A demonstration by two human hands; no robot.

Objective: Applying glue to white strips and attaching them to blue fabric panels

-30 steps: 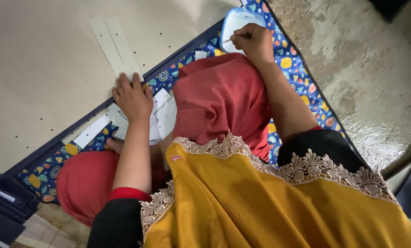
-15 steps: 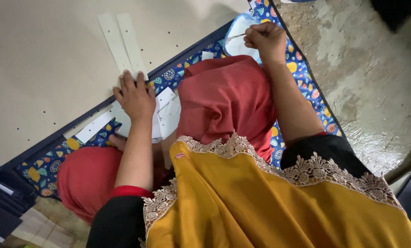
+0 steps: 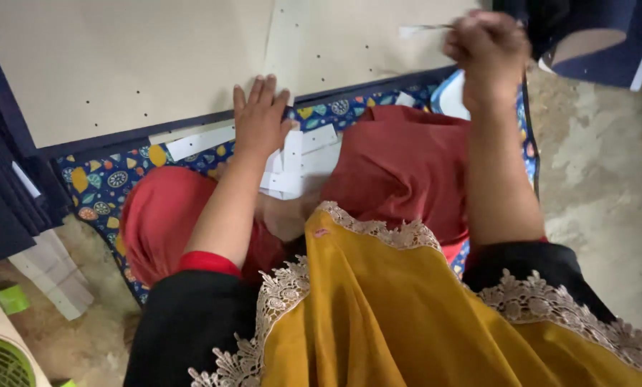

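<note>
At twelve o'clock from your lap, your left hand (image 3: 262, 118) lies flat with fingers spread wide, pressing on the white paper strips (image 3: 299, 159) heaped on the patterned blue mat (image 3: 102, 179). Up at one o'clock your right hand (image 3: 487, 44) is raised and closed in a fist around a thin white strip (image 3: 422, 29), which is blurred. Beyond both, from ten to twelve o'clock, the large beige dotted sheet (image 3: 134, 64) lies flat with a dark edge along the mat.
</note>
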